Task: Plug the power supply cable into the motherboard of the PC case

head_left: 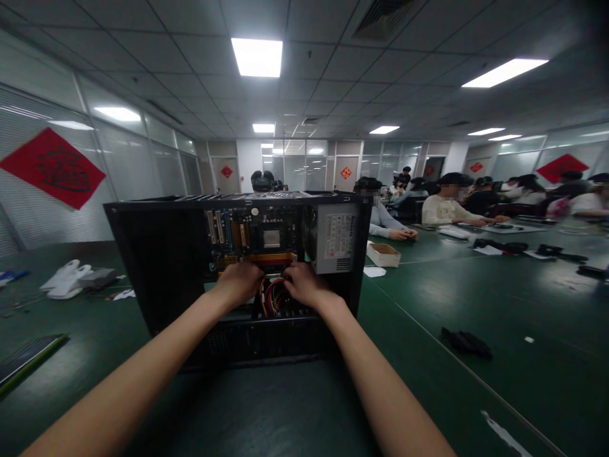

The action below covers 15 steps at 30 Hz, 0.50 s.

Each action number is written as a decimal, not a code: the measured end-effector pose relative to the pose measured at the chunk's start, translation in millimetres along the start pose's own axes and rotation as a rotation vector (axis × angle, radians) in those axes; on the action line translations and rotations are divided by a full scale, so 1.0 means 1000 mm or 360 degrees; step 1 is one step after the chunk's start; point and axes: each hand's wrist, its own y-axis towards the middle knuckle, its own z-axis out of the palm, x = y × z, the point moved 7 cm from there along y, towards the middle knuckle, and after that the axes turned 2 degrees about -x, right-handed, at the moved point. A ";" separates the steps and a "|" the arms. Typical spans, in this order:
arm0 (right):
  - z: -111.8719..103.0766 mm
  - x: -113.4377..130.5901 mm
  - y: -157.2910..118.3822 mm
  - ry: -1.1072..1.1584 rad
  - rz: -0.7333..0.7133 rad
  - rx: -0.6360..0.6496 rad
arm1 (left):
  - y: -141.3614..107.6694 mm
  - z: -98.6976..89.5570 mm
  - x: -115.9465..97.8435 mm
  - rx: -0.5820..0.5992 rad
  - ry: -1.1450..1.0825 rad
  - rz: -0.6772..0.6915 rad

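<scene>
A black computer case [143, 260] stands open towards me on the green table. Inside it is a motherboard [297, 222] with a bare square processor [272, 238] in its socket. Just below run yellow and red memory slots [273, 258]. My left hand [240, 282] reaches in at the left end of these slots, its fingers curled closed. At their right end is my right hand [304, 282], also closed. A thin pale edge shows between the hands; what the fingertips grip is hidden. Red, yellow and black cables [272, 298] bunch beneath them.
A silver power supply [335, 238] fills the case's upper right. On the table are a white open box [383, 255], a black cloth-like item [466, 343], a white plastic bag [69, 279] and a green-edged panel [31, 362]. Several people sit working at the right.
</scene>
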 end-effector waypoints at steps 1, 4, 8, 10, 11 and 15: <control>0.001 -0.001 0.000 0.0013 0.0009 0.0009 | 0.002 0.002 -0.001 0.0027 0.0039 0.0008; 0.001 -0.002 0.000 0.0065 0.0017 0.0019 | 0.002 0.008 -0.002 0.0069 0.0119 -0.0030; 0.000 -0.002 -0.001 0.0081 0.0008 0.0021 | -0.002 0.014 -0.004 -0.0008 0.0124 -0.0032; 0.000 -0.001 -0.002 0.0077 0.0024 0.0031 | -0.003 0.015 -0.006 -0.0059 0.0138 -0.0004; -0.001 -0.001 -0.002 0.0073 0.0037 0.0036 | -0.004 0.016 -0.006 -0.0065 0.0156 0.0012; -0.003 0.002 -0.003 0.0022 0.0044 0.0046 | -0.002 0.021 -0.008 -0.0028 0.0266 0.0076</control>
